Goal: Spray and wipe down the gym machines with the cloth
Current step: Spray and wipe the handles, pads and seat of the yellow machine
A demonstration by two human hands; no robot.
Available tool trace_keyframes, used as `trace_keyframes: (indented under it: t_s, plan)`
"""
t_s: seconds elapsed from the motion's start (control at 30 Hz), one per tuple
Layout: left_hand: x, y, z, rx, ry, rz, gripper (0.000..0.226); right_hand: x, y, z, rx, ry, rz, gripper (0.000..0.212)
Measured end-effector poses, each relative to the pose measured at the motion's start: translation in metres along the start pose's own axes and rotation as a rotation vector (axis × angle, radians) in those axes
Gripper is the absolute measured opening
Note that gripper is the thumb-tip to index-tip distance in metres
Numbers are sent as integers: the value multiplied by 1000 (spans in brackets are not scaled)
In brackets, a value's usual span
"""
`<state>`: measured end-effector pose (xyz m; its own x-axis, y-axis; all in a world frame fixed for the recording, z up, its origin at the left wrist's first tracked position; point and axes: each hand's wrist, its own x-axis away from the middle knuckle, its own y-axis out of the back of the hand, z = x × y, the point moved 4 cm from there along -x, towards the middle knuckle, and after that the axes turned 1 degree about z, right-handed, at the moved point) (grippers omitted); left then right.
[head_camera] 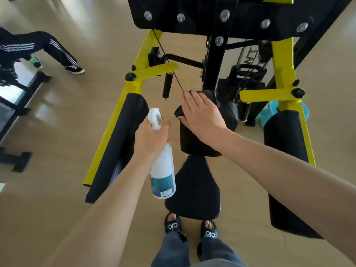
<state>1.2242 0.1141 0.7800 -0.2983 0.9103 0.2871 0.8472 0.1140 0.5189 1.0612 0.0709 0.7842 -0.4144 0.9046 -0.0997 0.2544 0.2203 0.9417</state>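
Note:
A yellow and black gym machine (134, 60) stands in front of me, with a black back pad (229, 116) above a black seat (192, 191). My right hand (202, 114) lies flat with straight fingers on a dark cloth (178, 112), pressing it against the top of the back pad. Most of the cloth is hidden under the hand. My left hand (150, 139) grips the neck of a white spray bottle (163, 176) with a blue label, its nozzle up and just left of the pad.
Black arm pads hang on yellow arms at the left (119, 143) and right (285, 170). A black handle (167, 85) dangles from a cable. A blue bucket (266, 116) sits behind the machine. Another person's legs (55, 49) are at the far left by other equipment.

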Motion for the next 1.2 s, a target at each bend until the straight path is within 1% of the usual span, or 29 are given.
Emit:
trace_keyframes:
  t_s: [0.1,0.17,0.27,0.37,0.5,0.57,0.63,0.7,0.77,0.87,0.97,1.07,1.2]
  plan:
    - [-10,2,2,-3,-17,22,29,-14,-1,7,97,120,36,65]
    - [-15,1,3,-12,-36,37,29,-19,-3,10,137,187,47,60]
    - [-19,-5,6,-39,-53,82,28,-15,-1,7,111,204,-17,52]
    - [-20,-12,2,-65,-99,129,29,3,-2,-2,41,83,-98,46]
    - [-20,-18,-14,-21,-156,225,18,37,-18,-18,-40,-153,-113,54]
    - [-23,-20,-20,-57,-178,256,26,57,-26,-31,-108,-262,-116,56]
    - [-28,-25,-24,-87,-180,268,35,78,-31,-47,-241,-404,-125,56]
    - [-34,-30,-28,-93,-172,268,37,90,-36,-53,-415,-544,-137,55]
    - [-37,-35,-31,-91,-157,269,35,85,-37,-48,-477,-582,-157,53]
    - [-36,-39,-31,-47,-121,258,37,67,-30,-41,-410,-542,-177,53]
    - [-37,-40,-32,-19,-95,249,34,49,-24,-38,-284,-358,-161,53]
    - [-36,-39,-35,26,-105,263,23,21,-20,-26,-217,-137,-161,49]
    - [-33,-37,-36,12,-119,259,18,10,-14,-29,-224,-16,-202,49]
